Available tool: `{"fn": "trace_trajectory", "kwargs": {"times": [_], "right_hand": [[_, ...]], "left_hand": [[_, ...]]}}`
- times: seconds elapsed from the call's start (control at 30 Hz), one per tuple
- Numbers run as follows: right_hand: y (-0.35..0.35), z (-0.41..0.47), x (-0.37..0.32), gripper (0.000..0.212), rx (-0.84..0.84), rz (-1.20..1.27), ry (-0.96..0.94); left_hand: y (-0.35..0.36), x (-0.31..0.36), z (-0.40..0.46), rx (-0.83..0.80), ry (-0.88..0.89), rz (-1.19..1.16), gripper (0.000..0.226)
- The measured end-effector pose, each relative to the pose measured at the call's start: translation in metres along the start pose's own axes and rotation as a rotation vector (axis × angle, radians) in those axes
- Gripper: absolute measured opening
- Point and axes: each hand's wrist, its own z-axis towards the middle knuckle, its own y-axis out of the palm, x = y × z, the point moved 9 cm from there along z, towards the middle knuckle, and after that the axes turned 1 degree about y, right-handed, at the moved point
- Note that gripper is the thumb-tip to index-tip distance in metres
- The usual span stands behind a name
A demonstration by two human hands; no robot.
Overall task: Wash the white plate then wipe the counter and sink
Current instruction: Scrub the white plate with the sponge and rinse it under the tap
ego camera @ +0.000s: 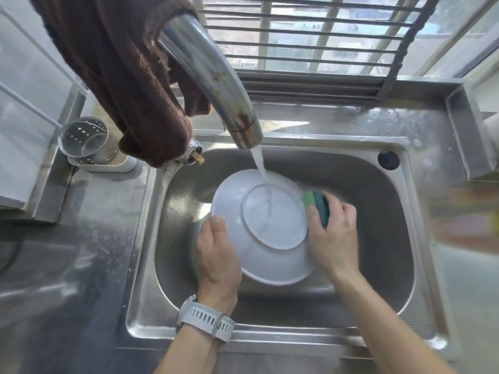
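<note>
our left hand [217, 255] grips with thumb on top; our right hand [333, 233] is curled closed, both forearms extended forward.

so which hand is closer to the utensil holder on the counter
Left. The left hand grips the plate's near-left rim, on the utensil holder's side. The right hand, holding the sponge, is beyond the plate.

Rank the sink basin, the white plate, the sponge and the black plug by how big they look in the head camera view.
Largest to smallest:
1. sink basin
2. white plate
3. sponge, partly hidden by the right hand
4. black plug
Sponge and plug look close; unsure.
</note>
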Motion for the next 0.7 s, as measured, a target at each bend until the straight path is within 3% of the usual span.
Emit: {"fn": "trace_trajectory", "kwargs": {"times": [0.13,0.33,0.43,0.53,0.7], "right_hand": [[0.021,0.05,-0.028,0.051,-0.152,-0.078,0.042],[0.059,0.019,-0.109,0.04,-0.262,-0.161,-0.362],[0.065,-0.027,-0.133,0.042,-0.255,-0.16,-0.574],[0.056,-0.056,-0.136,0.044,-0.2,-0.209,-0.657],[0.045,-0.077,-0.126,0.043,-0.214,-0.295,-0.77]], "left_hand": [[0.004,0.005,-0.004,-0.084,0.05,0.128,0.039],[0.015,-0.004,-0.01,-0.158,0.069,0.141,0.039],[0.021,-0.009,-0.007,-0.169,-0.034,-0.084,0.034],[0.028,-0.012,-0.013,-0.162,-0.231,-0.388,0.036],[0.043,-0.016,-0.025,-0.249,-0.527,-0.728,0.07]]}}
